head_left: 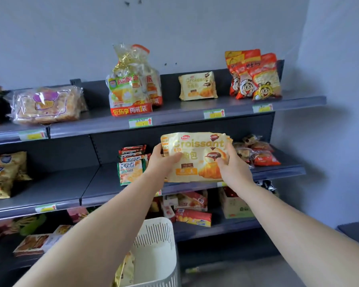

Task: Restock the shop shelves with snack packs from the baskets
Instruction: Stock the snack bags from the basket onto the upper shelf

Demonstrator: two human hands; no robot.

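Both grips are on the croissant pack (197,147): your left grip (163,162) pinches its left edge with the thumb across the front, and your right grip (231,167) clamps the lower right side. The pack is held upright, facing you, in front of the middle shelf (104,183). It is below the top shelf (174,109), where a matching pack (197,86) stands alone. The white basket (153,235) sits low between your forearms. The pack looks light and puffy, with slick, crinkly film and soft contents that crush easily. Hold it by the side seams, squeeze lightly and keep off the middle. It probably goes beside its twin on the top shelf.
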